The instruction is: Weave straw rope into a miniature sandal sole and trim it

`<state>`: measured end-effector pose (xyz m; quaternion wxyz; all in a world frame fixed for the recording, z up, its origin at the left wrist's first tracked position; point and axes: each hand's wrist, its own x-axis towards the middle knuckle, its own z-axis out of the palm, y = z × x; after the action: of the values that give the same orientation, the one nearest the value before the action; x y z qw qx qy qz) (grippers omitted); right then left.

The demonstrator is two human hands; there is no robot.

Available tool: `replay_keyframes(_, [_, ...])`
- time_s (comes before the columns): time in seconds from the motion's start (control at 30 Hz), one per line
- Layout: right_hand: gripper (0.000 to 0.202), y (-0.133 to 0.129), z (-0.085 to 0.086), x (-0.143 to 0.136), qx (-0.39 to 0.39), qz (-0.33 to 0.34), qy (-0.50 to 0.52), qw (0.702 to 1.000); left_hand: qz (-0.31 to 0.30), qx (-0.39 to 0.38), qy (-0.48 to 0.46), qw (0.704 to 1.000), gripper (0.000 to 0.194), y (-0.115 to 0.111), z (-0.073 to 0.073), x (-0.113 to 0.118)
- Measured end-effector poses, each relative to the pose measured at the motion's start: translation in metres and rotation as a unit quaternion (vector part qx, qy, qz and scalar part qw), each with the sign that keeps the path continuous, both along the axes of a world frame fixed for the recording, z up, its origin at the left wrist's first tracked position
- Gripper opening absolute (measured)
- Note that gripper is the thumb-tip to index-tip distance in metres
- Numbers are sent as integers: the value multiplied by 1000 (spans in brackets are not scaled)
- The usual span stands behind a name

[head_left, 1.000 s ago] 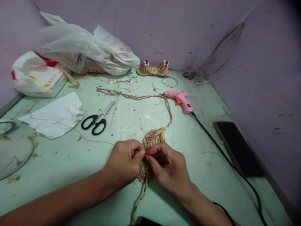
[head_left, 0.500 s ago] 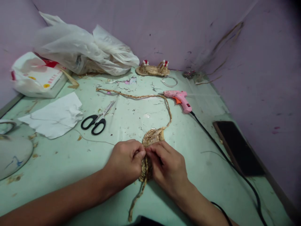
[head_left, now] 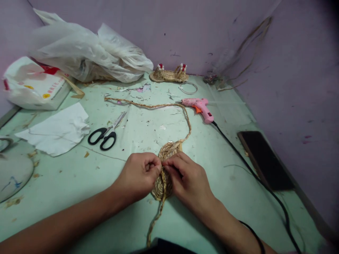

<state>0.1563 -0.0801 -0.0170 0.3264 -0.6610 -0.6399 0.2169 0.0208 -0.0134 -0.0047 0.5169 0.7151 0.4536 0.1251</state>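
Observation:
A coiled, woven straw piece [head_left: 159,187] lies on the pale green table at the centre front. One braided cord [head_left: 188,120] runs from its far end up and to the left; another braid lies along its middle and trails towards me. Over the piece, my left hand [head_left: 143,173] and my right hand [head_left: 186,176] meet fingertip to fingertip, both closed in pinches. What the fingertips hold is too small to make out. A thin wire [head_left: 106,155] reaches towards my left hand from the left.
Black-handled scissors [head_left: 107,134] and white paper [head_left: 57,130] lie left. A pink glue gun [head_left: 197,106] with a black cable and a phone [head_left: 265,158] are right. Behind are a plastic bag [head_left: 87,53], a box [head_left: 39,88] and a beaded straw piece [head_left: 168,76].
Both hands have shifted slightly left and up in view, along with the whole scene. More of the coiled piece's near end now shows between them.

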Motion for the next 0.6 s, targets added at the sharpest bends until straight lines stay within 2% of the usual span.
replay_keyframes(0.1, [16, 0, -2, 1, 9, -15, 9, 1000, 15, -34, -6, 999, 13, 3, 2, 1])
replay_keyframes(0.23, [10, -4, 1, 3, 29, -48, 33, 998, 19, -29, 4, 999, 11, 2, 3, 1])
replay_keyframes(0.3, [6, -7, 4, 4, 29, -41, 39, 998, 19, -23, 6, 1000, 11, 1, 3, 1])
replay_keyframes(0.43, [10, -12, 6, 5, 18, -15, 40, 999, 22, -20, 13, 999, 11, 1, 2, 1])
replay_keyframes(0.6, [14, -11, 3, 3, 15, -28, 17, 999, 20, -15, 11, 1000, 11, 1, 3, 2])
